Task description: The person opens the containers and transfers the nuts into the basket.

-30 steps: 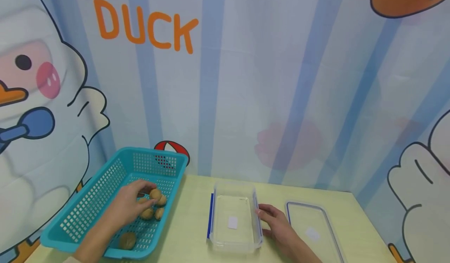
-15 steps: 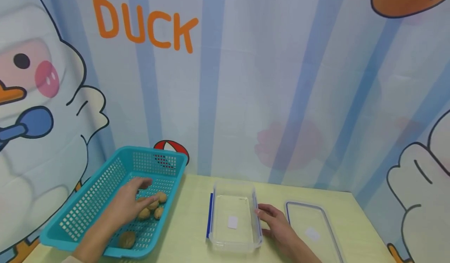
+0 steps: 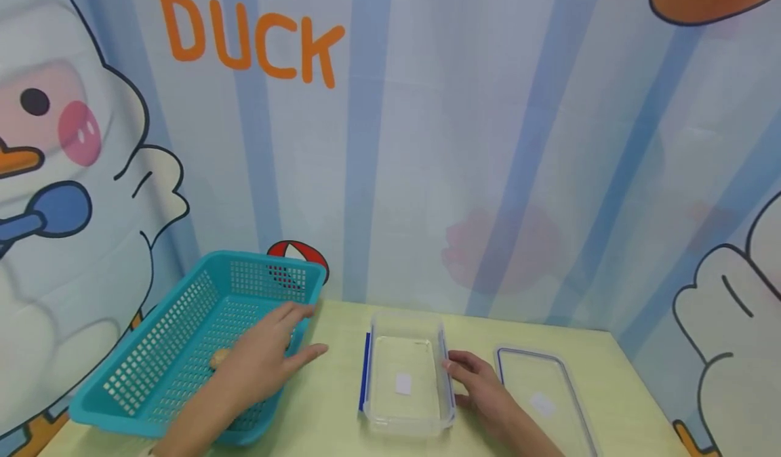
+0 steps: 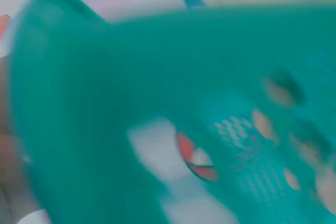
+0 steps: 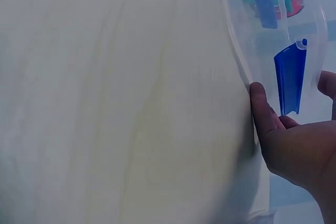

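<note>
My left hand (image 3: 262,359) hovers over the right rim of the turquoise basket (image 3: 177,335). Its thumb and forefinger are spread apart with nothing visible between them; the palm side is hidden. A walnut (image 3: 218,358) shows beside the forearm. In the blurred left wrist view several walnuts (image 4: 281,90) lie in the basket. My right hand (image 3: 482,389) grips the right side of a clear plastic food container (image 3: 404,424), which stands open on the table. The right wrist view shows its fingertips at the container's edge, near a blue latch (image 5: 291,77).
A clear lid with a blue seal (image 3: 570,382) lies flat to the right of the right hand. The pale yellow table (image 3: 329,389) ends at a striped cloth backdrop (image 3: 403,172) printed with ducks. A small white label (image 3: 403,384) shows within the container.
My left hand has risen from among the walnuts and moved right to the basket's rim. One walnut now shows left of the forearm. The right hand and container have not moved.
</note>
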`<state>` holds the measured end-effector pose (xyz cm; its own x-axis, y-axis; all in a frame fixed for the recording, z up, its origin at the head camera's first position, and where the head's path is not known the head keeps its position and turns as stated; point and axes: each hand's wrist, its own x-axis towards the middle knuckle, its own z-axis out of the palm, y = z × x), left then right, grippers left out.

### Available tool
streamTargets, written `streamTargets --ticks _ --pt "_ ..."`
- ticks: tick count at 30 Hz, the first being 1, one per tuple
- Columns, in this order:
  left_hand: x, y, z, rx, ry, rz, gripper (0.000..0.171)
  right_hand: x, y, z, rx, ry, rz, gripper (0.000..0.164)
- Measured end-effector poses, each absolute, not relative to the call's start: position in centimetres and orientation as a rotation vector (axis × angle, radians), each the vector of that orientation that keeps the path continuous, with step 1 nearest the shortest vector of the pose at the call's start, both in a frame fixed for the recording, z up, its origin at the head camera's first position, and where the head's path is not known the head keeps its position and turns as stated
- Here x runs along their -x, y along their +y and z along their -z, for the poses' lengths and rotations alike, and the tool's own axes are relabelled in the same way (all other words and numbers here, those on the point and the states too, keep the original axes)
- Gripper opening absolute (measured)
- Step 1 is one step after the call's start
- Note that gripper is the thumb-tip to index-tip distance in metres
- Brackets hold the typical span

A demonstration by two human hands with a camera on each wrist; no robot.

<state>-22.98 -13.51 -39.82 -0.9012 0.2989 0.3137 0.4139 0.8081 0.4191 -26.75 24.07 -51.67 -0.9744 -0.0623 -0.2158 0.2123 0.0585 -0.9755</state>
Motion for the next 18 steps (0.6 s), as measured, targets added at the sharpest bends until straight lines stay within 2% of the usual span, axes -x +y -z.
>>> streamTargets --ticks 5,11,18 --pt "22.3 -9.0 38.8 0.690 -2.794 0.775 0.071 26.7 24.2 51.0 -0.086 2.146 1.968 0.063" --pt "22.4 -4.2 39.3 0.783 -2.862 0.870 0.079 26.3 25.3 49.2 -0.003 2.254 1.807 0.066" --pt "24.3 -0.4 40.5 0.737 -2.799 0.892 0.089 25.0 27.5 44.7 0.379 2.608 1.301 0.065"
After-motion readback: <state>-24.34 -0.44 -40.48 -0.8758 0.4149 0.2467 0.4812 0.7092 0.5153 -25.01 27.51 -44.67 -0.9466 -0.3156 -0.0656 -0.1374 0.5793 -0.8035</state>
